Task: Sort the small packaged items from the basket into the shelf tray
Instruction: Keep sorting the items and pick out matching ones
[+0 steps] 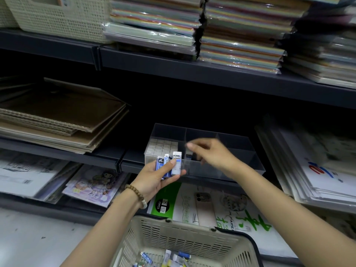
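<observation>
My left hand (157, 177) grips a few small blue-and-white packaged items (170, 163) upright, just in front of the clear shelf tray (250, 151). My right hand (211, 154) hovers over the tray's middle compartment, blurred, with fingers loosely curled and nothing visible in them. The tray's left compartment holds rows of small white packs (162, 147); a dark item (189, 157) lies in the middle compartment. A beige basket (192, 239) sits below my arms, with several small packaged items (169, 257) in its bottom.
Brown cardboard sheets (57, 116) are stacked on the shelf left of the tray, and paper pads (317, 166) lie to its right. Sketch paper packs (212, 207) lie on the lower shelf. Wrapped coloured paper stacks (240, 35) fill the top shelf.
</observation>
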`<state>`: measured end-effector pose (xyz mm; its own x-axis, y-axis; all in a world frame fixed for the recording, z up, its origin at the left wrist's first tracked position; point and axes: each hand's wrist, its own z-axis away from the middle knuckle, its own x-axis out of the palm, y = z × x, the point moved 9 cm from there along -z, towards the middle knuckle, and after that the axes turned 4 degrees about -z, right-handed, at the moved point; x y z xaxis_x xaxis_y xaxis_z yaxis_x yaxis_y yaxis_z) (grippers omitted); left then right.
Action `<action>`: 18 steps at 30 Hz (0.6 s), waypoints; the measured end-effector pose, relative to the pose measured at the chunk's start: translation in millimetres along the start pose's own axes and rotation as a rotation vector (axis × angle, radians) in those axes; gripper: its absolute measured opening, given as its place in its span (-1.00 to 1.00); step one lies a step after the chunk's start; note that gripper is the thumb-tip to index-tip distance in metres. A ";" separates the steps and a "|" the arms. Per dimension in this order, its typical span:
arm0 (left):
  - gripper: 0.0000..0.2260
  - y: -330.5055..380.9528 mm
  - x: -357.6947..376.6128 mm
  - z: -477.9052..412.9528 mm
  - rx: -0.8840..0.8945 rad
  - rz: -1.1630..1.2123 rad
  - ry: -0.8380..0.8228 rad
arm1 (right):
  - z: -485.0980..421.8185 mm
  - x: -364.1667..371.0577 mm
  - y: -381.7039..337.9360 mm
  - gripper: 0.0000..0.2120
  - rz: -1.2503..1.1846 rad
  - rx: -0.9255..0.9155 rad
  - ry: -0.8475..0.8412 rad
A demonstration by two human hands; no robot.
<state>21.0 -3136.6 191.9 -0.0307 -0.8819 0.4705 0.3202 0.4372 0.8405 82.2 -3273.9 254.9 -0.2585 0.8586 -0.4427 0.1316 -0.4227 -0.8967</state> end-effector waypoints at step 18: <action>-0.67 -0.3 -7.4 3.3 0.046 -0.165 0.079 | 28.5 36.0 0.0 -0.75 -0.484 0.178 -0.204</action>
<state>18.0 -3129.6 189.1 -0.0041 -0.9528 0.3037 0.2728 0.2911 0.9170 45.6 -3251.3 238.9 -0.4322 0.9007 0.0444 -0.2072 -0.0513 -0.9769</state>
